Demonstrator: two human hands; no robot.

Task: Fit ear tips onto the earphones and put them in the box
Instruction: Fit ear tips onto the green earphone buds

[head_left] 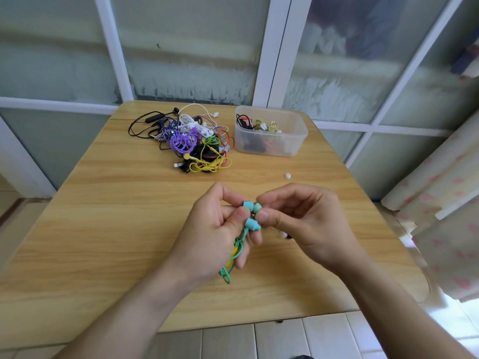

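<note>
Between the two hands, above the middle of the wooden table (pixel 108 203), much of the teal earphones (pixel 251 223) is covered: the left hand (pixel 220 229) hides most of the bundled cord, which shows only as green loops hanging out below its curled fingers, with a bit of yellow among them that is hard to identify. This hand grips the bundle, thumb pressed beside one earbud, whose short body lies roughly crosswise, nozzle toward the right hand (pixel 298 218). The second earbud sits just above it, at the left fingertips, also pointing right. There the right hand pinches a green ear tip (pixel 257 208) between thumb and forefinger, touching that earbud's end; whether the tip is fully seated cannot be told. Under the right palm a small white piece (pixel 283 235) is partly hidden. Beyond the right hand's knuckles lies a loose white ear tip (pixel 287 175). Farther off, past the left hand, is a tangled pile of earphones (pixel 191 141), and past the right, the clear plastic box (pixel 274 146), its contents blurred through the wall.
</note>
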